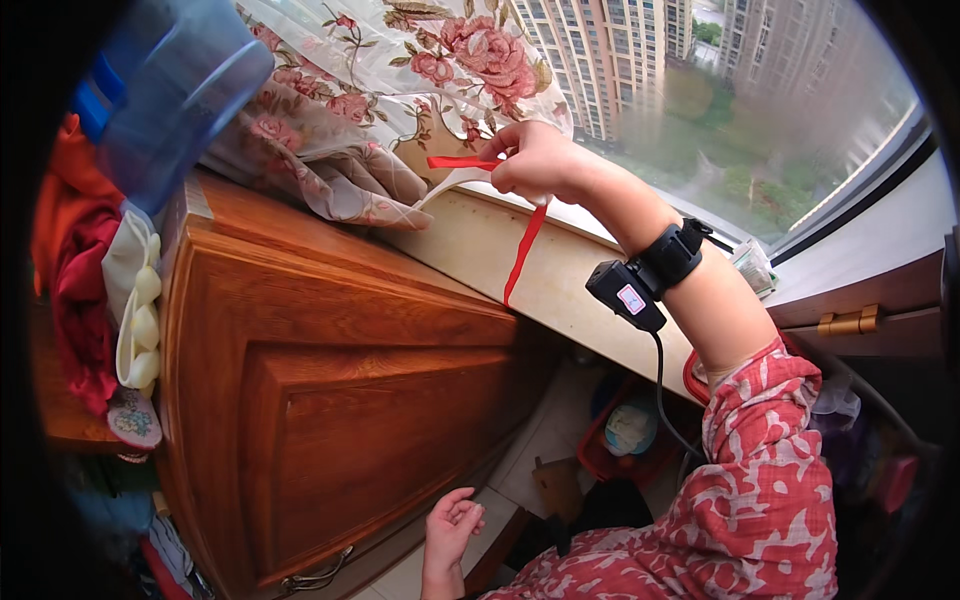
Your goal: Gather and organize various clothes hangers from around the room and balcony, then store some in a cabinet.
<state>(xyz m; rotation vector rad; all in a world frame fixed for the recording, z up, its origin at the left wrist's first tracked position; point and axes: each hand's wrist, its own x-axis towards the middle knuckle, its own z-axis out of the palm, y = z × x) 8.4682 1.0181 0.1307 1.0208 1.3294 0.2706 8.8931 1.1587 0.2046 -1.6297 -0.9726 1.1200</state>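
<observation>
My right hand (525,161) is raised above the windowsill, its fingers pinched on a thin red ribbon (527,251). One short end of the ribbon points left past the fingertips. The longer end hangs below the hand, down to the sill's front edge. A curved white strip (457,177) runs from the same fingers toward the curtain hem; what it belongs to is unclear. Beside the hand hangs a sheer curtain (487,56) with embroidered roses. Low in the view, my left hand (454,525) is held in front of the wooden cabinet, fingers loosely curled, with nothing visible in it.
The wooden cabinet (360,420) with a metal handle (319,574) stands against the stone windowsill (600,300). A translucent blue plastic container (187,97) and folded cloths (86,300) are at left. A red basket (600,446) sits on the floor. A black device (626,292) is strapped to my right forearm.
</observation>
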